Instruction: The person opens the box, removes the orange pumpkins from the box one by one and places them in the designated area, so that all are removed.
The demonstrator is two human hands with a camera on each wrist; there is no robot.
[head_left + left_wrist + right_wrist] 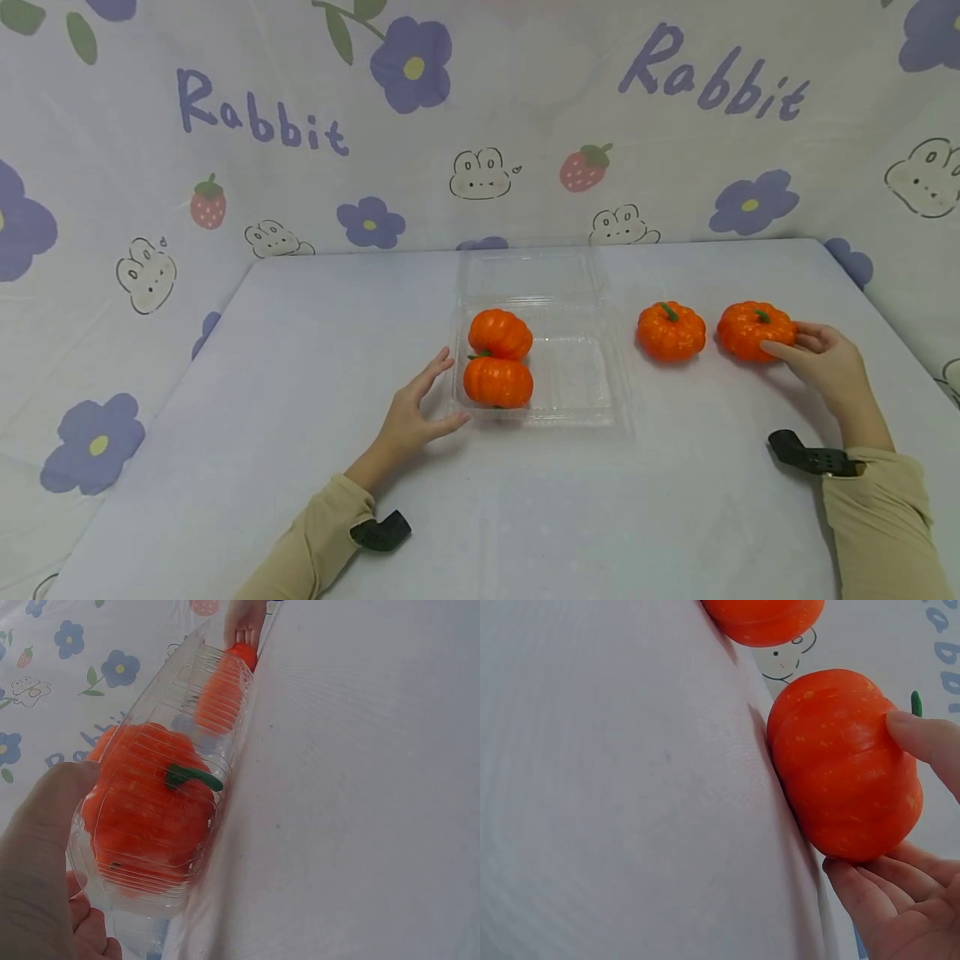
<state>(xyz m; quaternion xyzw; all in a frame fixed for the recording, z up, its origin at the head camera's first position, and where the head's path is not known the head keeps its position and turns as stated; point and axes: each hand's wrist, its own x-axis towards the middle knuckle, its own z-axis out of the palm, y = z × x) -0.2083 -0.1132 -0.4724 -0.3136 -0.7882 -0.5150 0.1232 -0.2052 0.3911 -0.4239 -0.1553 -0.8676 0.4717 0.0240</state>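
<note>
On the far right, my right hand [831, 367] grips an orange toy pumpkin [750, 332] that sits on the table, thumb over its near side and fingers round its right side. In the right wrist view the thumb lies near the green stem of this pumpkin [844, 765]. A clear plastic clamshell box [570, 379] stands mid-table with its lid [528, 275] folded back. Two pumpkins lie on their sides in its left half, a rear one [501, 333] and a front one [498, 383]. My left hand [412, 414], fingers and thumb spread, is at the box's left edge.
Another orange pumpkin [671, 332] sits upright between the box and the held pumpkin. White cloth covers the table [300, 333]. Behind it hangs a printed curtain [525, 108] with rabbits, flowers and strawberries. Each wrist wears a black band.
</note>
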